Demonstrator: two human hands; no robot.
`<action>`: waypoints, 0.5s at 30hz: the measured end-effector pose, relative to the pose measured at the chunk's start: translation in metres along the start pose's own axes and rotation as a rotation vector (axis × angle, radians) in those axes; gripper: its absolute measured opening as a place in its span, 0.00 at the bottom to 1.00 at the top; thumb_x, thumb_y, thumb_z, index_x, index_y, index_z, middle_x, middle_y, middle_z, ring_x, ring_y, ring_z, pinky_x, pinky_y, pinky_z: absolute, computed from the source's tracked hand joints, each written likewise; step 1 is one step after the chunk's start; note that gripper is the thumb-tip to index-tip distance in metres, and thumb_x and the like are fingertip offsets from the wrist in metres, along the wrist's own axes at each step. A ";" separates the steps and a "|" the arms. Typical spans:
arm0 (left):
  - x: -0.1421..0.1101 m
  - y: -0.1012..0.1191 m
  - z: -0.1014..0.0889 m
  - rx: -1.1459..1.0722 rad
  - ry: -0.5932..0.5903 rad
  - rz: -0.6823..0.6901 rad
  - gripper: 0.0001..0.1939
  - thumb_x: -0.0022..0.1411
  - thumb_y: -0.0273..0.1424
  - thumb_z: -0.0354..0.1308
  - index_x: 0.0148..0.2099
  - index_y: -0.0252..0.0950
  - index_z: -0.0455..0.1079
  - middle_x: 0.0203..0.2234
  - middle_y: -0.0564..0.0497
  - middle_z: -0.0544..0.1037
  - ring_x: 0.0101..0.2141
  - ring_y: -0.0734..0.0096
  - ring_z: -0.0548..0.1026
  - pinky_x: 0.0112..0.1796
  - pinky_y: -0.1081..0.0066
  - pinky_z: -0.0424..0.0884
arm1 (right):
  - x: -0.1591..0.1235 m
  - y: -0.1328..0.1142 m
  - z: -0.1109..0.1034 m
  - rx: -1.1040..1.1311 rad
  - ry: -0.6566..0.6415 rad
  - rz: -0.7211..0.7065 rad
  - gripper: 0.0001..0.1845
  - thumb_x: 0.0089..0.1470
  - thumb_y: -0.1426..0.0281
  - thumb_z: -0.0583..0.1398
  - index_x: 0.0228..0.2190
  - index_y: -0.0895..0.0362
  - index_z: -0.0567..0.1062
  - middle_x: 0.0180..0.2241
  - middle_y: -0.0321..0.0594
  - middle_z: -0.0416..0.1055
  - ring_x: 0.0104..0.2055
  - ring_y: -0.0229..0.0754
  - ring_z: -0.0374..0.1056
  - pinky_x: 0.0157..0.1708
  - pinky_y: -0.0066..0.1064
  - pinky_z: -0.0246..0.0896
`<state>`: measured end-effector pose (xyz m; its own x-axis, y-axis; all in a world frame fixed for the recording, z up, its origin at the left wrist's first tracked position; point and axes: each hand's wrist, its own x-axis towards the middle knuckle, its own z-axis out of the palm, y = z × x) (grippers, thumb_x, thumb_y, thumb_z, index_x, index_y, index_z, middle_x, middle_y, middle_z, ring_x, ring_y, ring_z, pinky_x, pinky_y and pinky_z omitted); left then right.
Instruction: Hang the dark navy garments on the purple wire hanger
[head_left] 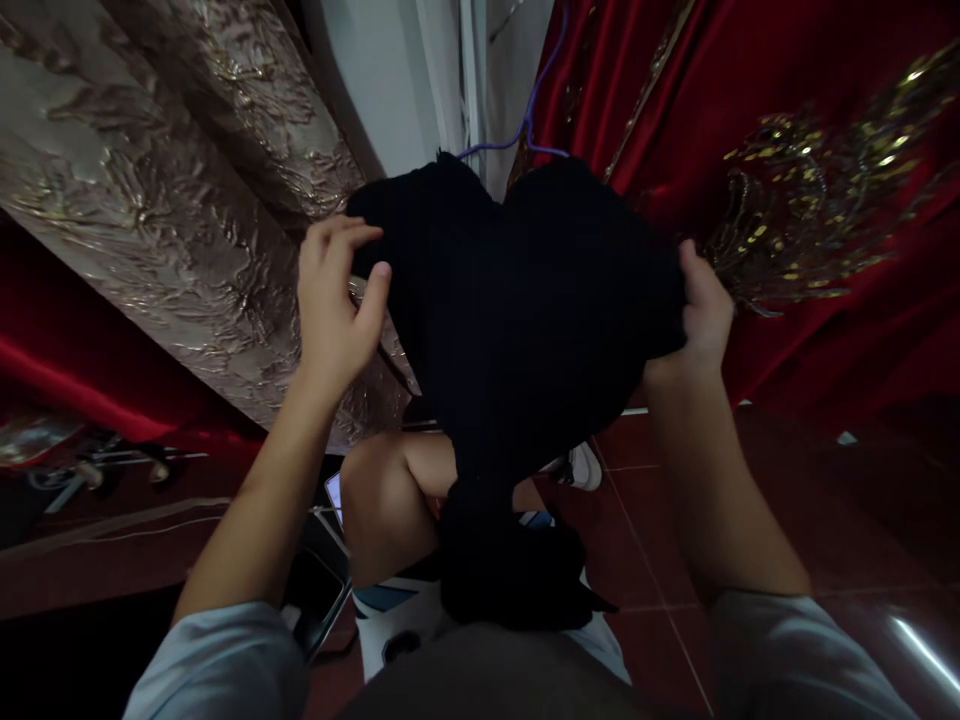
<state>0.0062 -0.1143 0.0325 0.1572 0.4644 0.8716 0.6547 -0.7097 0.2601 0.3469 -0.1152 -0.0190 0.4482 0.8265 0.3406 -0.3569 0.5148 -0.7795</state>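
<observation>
A black knit top [517, 290] hangs in front of me on a thin purple hanger [529, 130], its lower part bunched over my lap. At its left sleeve edge is my left hand [334, 290], thumb and fingers apart, fingertips against or just over the cloth. My right hand [705, 305] grips the other sleeve edge, with the thumb showing and the fingers hidden behind the fabric. Folds within the dark cloth are hard to make out.
Textured beige-gold fabric [202, 210] hangs at the left. Red satin [787, 60] with gold sequin trim [795, 215] hangs at the right. Below are my bare knee [390, 500], a white shoe [585, 467] and the red tiled floor [645, 530]. A dark, metal-edged object [319, 590] stands at lower left.
</observation>
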 end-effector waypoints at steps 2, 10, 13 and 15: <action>-0.001 0.012 0.003 -0.149 -0.034 -0.063 0.16 0.70 0.43 0.60 0.53 0.39 0.74 0.48 0.45 0.78 0.51 0.58 0.75 0.54 0.56 0.69 | -0.039 -0.008 0.015 0.085 0.036 0.009 0.12 0.58 0.58 0.64 0.33 0.54 0.77 0.35 0.36 0.76 0.38 0.39 0.74 0.41 0.36 0.72; -0.026 0.061 -0.008 -0.856 -0.463 -0.725 0.16 0.57 0.32 0.69 0.42 0.37 0.65 0.32 0.52 0.79 0.28 0.75 0.74 0.30 0.76 0.69 | -0.133 -0.017 0.044 -0.423 -1.339 -0.438 0.19 0.58 0.57 0.67 0.45 0.55 0.73 0.43 0.42 0.75 0.46 0.43 0.72 0.47 0.35 0.69; -0.047 0.071 -0.033 -0.856 -0.658 -0.823 0.17 0.58 0.28 0.65 0.45 0.38 0.61 0.30 0.53 0.78 0.27 0.75 0.74 0.29 0.76 0.67 | -0.118 -0.003 0.044 -0.466 -1.225 -0.434 0.21 0.62 0.59 0.64 0.53 0.53 0.70 0.54 0.47 0.72 0.58 0.46 0.69 0.58 0.41 0.65; -0.056 0.074 -0.050 -0.780 -0.756 -0.791 0.14 0.62 0.27 0.61 0.47 0.38 0.61 0.31 0.52 0.78 0.29 0.73 0.75 0.31 0.74 0.68 | -0.098 0.011 0.038 -0.594 -0.977 -0.469 0.22 0.61 0.60 0.64 0.55 0.51 0.70 0.58 0.48 0.69 0.63 0.49 0.64 0.63 0.46 0.60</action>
<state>0.0084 -0.2190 0.0242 0.4676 0.8839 0.0026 0.2091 -0.1135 0.9713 0.2676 -0.1821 -0.0410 -0.4585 0.5444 0.7024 0.2146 0.8348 -0.5069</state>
